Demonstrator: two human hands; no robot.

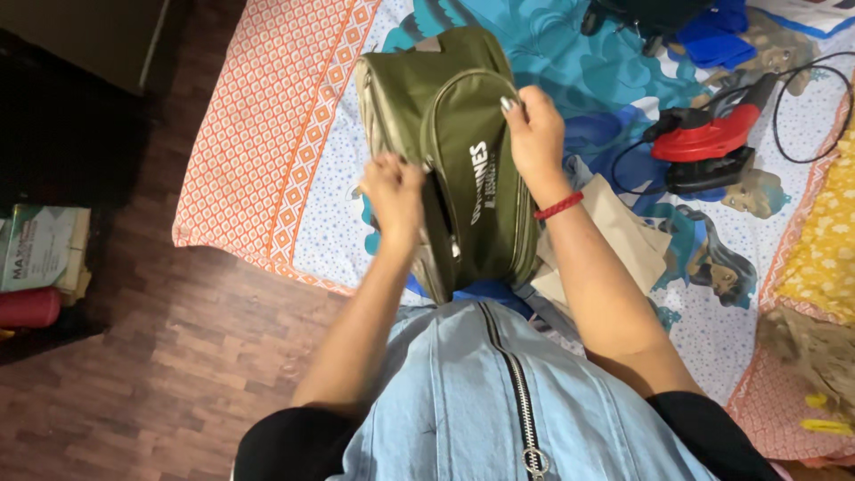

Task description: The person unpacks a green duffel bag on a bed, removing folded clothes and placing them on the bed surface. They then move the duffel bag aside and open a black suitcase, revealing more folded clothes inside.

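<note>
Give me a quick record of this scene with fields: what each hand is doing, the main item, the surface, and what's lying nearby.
Main item: olive green bag, stood on end, zipper partly open
Left hand: at the bag's zipper opening, fingers hidden
Right hand: gripping the bag's upper side; red wristband
Surface: bed with patterned sheet
Nearby: red and black clothes iron with black cord, beige cloth, yellow fabric
Floor: dark wood

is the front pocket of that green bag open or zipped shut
Open: the green bag shows a dark gap beside its zipper, and the left hand reaches into it.
</note>
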